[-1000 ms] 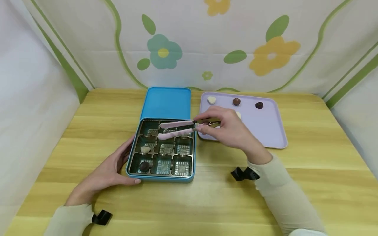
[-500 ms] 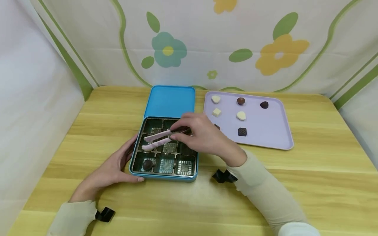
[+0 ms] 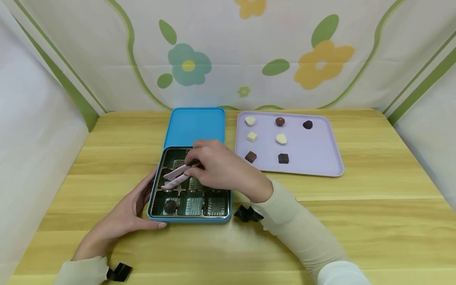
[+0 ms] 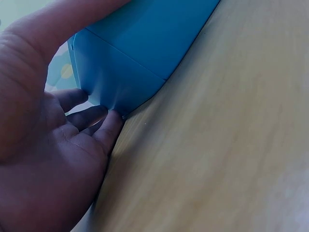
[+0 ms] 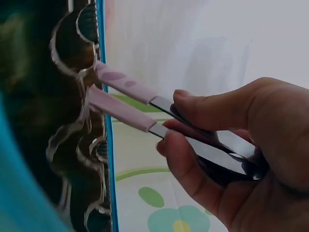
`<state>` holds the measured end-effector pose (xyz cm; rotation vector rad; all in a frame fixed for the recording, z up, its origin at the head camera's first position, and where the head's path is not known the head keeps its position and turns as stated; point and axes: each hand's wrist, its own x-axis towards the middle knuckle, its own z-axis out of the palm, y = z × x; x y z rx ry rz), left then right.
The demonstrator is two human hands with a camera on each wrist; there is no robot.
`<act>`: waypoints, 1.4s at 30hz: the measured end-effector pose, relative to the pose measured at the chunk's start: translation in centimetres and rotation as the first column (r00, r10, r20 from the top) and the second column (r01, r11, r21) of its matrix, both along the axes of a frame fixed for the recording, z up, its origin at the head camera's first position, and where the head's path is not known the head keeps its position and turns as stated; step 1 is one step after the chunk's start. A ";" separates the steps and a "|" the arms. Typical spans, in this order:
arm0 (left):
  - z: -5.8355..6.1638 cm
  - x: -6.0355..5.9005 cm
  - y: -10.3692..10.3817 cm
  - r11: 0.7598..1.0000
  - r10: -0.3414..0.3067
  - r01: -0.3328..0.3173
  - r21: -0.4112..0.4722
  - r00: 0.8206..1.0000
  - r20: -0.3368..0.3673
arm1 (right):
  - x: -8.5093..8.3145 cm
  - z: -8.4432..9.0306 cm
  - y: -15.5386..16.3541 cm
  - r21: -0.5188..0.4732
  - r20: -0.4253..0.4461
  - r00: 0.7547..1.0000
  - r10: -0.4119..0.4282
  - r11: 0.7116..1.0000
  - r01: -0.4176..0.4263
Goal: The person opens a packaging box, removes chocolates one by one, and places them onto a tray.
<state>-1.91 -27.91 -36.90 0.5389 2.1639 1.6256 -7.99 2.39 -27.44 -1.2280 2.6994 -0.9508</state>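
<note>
My right hand [image 3: 224, 166] pinches pink-tipped metal tongs [image 3: 176, 182] between thumb and fingers. The tongs' tips [image 5: 128, 87] point into the left middle compartment of a blue tin box [image 3: 228, 218]. Whether a pale chocolate lies between the tips I cannot tell, since they cover that compartment. A dark round chocolate [image 3: 170, 206] sits in the front left compartment. At the tin's front left corner, my left hand [image 3: 126, 211] holds it, thumb along the front side and fingertips against the left side [image 4: 104, 72].
Right of the tin lies a lilac tray [image 3: 310, 158] with several chocolates, among them a white cube [image 3: 251, 137], a brown square [image 3: 251, 157] and a dark square [image 3: 283, 158]. The tin's blue lid [image 3: 195, 126] lies open behind it. A flowered cloth [image 3: 228, 47] hangs at the back.
My right hand has moved left from near the tray to over the tin, and the tongs' tips have gone into the left middle compartment. My left hand keeps its place on the tin.
</note>
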 end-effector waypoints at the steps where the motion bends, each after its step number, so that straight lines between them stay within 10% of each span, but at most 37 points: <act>1: 0.0 0.1 0.0 1.000 0.002 -0.002 0.000 1.000 -0.002 | 0.1 0.1 -0.2 0.011 -0.003 1.000 0.000 1.000 0.000; 17: 0.3 0.2 -0.1 0.999 0.033 -0.032 -0.019 0.999 0.031 | 0.9 0.4 -1.8 0.161 -0.055 0.998 -0.002 0.987 0.011; 32: 0.1 0.2 0.2 1.000 0.025 -0.024 -0.020 0.999 0.035 | -0.1 -0.4 0.8 -0.051 0.139 0.989 -0.044 0.997 0.052; 42: 0.2 0.3 0.1 0.999 0.027 -0.027 -0.030 0.999 0.017 | -0.1 -0.4 3.9 -0.342 0.463 0.884 -0.066 0.907 0.247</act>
